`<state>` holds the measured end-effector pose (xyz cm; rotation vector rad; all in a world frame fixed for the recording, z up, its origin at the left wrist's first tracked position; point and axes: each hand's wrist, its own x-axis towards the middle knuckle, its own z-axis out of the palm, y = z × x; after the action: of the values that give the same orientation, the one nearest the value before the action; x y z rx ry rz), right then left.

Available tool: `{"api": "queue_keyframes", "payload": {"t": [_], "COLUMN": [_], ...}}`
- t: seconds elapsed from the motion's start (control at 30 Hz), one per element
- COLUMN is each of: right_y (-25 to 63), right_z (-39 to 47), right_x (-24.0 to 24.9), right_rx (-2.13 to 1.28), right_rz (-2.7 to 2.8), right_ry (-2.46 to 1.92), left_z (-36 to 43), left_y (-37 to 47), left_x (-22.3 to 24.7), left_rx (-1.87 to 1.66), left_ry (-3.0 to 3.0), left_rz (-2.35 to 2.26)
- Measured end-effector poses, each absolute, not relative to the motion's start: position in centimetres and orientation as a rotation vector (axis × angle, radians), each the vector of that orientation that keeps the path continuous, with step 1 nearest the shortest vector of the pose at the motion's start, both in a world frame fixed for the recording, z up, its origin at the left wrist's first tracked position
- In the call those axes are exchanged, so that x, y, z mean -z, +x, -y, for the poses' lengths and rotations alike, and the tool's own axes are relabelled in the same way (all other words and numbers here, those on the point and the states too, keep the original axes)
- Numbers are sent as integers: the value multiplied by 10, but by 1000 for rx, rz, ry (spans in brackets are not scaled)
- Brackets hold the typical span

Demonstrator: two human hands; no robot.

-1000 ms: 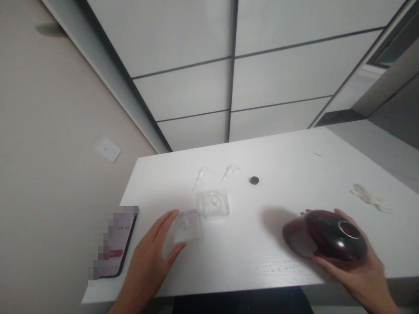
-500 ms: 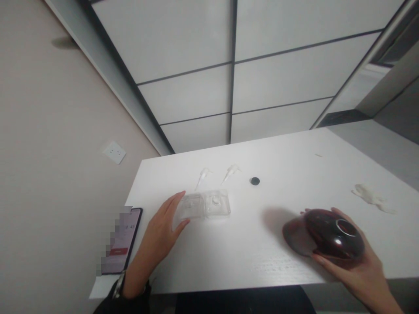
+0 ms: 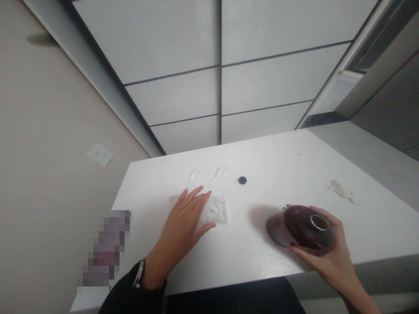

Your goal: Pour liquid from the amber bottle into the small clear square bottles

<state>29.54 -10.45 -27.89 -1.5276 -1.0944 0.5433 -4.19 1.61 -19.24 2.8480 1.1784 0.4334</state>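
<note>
A clear plastic case lies open on the white table, a small round piece in its right half. My left hand is over its left half, fingers spread, palm down; whether the fingertips touch the case is hard to tell. On the right, my right hand is wrapped round a dark red, glossy rounded object, which is tilted at the table's front part. Behind the case lie two small clear pieces with thin tips, a left one and a right one. A small black disc lies to their right.
A crumpled whitish strip lies on the right of the table. At the left edge is a phone, mostly blurred out. White cabinet panels stand behind the table, and a wall with a socket is on the left.
My left hand has moved right, from the left end of the clear case to over its left half. The view has shifted slightly. My right hand still holds the red object.
</note>
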Motion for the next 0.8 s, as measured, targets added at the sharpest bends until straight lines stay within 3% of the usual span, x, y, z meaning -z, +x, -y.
{"api": "queue_keyframes", "payload": {"t": [0.3, 0.5, 0.8], "right_y": [312, 313, 296], "right_z": [108, 105, 79], "right_x": [288, 256, 202], "right_rx": [-410, -316, -204], "right_rz": [1255, 1675, 2133], "right_ry": [-1422, -1382, -1206], "left_z": [54, 70, 67], "left_y": [-11, -11, -15], "left_x": [229, 251, 254], "left_rx": [-683, -710, -686], "left_ry": [2267, 1923, 1865], "left_rz": [-1225, -1308, -1226]}}
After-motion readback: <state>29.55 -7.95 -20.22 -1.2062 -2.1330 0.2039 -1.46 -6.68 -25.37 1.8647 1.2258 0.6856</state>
